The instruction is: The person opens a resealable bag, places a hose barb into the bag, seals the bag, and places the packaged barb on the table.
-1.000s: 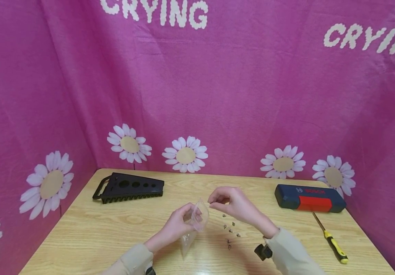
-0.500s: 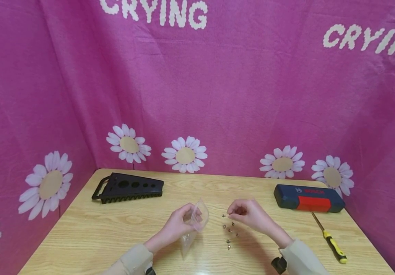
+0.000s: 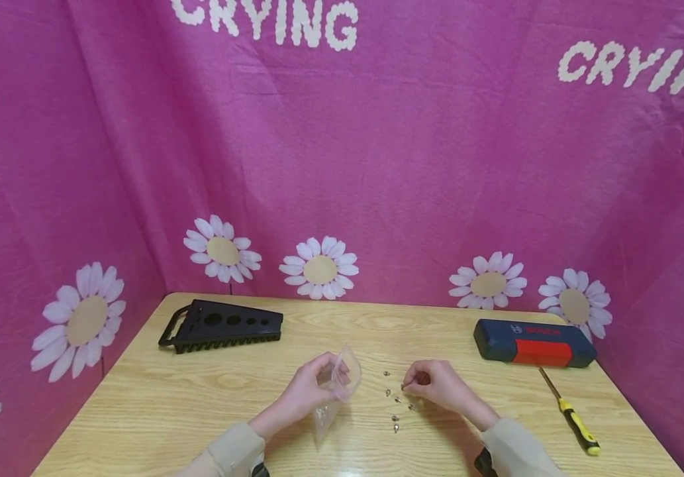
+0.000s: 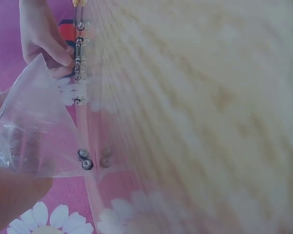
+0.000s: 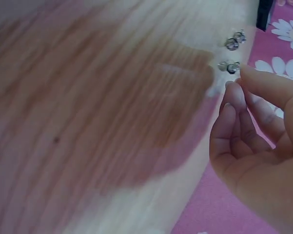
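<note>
Clear plastic bag, mouth spread, above the middle of the pale wood-grain table. The left hand grips it, fingers and thumb curled at its upper part; the lower end hangs down at a slant. Just beside it, toward the table's right edge, lie small shiny metal pieces in a loose group. The right hand has its fingers curled and its fingertips at one of these pieces; whether they pinch it cannot be told, even in the right-wrist view, where the piece shows right by the fingertips.

The left-wrist view, set low along the tabletop, adds two pieces at the bag's edge that the head view does not make out; whether they lie inside the bag or beyond it is unclear. It also shows the pieces' reflections in the glossy top.

Only the head view gives the whole surroundings. Near the table's far left corner lies a black plastic tapered rack with round holes and a toothed edge. By the far right corner sits a dark blue oblong case with a red panel. A yellow-and-black-handled screwdriver lies near the right edge, its shaft pointing to the case. Magenta cloth with white daisies and white lettering hangs behind the far edge and along both sides.
</note>
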### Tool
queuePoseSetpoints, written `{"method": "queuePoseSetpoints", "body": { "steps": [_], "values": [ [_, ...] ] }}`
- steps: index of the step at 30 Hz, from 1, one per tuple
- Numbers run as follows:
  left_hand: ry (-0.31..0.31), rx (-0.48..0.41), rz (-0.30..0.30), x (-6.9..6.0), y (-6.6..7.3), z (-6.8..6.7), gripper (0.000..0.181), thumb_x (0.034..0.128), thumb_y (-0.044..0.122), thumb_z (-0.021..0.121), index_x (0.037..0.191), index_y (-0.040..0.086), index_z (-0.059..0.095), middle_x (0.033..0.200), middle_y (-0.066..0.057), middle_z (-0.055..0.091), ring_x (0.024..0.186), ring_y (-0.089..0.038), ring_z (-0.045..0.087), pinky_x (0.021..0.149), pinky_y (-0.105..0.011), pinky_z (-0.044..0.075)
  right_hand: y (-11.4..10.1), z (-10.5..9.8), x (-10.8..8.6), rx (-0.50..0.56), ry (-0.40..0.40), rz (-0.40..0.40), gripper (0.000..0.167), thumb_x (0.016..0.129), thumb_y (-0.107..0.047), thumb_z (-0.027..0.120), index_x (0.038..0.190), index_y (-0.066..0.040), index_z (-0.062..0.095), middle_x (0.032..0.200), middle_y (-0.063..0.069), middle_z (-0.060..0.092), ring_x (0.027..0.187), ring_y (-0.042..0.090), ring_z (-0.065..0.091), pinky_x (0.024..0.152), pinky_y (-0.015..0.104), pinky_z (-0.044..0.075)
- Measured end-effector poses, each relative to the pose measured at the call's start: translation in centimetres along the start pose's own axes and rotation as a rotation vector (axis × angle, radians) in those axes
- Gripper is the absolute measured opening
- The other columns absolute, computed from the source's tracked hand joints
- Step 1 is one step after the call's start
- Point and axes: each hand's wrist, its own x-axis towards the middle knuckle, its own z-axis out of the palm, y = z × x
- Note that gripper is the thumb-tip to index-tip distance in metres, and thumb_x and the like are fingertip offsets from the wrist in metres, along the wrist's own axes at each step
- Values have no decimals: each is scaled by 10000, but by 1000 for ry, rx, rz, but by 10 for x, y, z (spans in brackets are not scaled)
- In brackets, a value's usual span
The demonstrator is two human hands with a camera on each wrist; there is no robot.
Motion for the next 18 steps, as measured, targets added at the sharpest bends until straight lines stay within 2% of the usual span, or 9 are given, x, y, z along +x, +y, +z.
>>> {"method": "queuePoseSetpoints", "body": {
  "steps": [7,12,18],
  "values": [
    [-4,-13,11,-1,1,0,315,813,5,761,1087,34,607,1107,-175,698,1189,-341,630,1095,-536,444,4,6,4,-28,-5,42,91,835,-109,774,813,-82,689,736,-28,665,633,-42,451,568,153,393],
    [-1,8,14,-1,1,1,311,814,30,771,1080,46,611,1102,-156,700,1182,-338,634,1087,-541,450,3,8,4,-24,1,77,107,826,-106,782,798,-90,679,718,-31,643,624,-22,449,560,156,378],
    [-6,35,7,-1,0,0,300,824,57,771,1077,59,610,1097,-142,702,1173,-325,639,1092,-537,447,4,9,5,-34,9,80,89,830,-78,769,800,-88,685,728,-26,656,635,-20,453,572,153,383]
  ]
}}
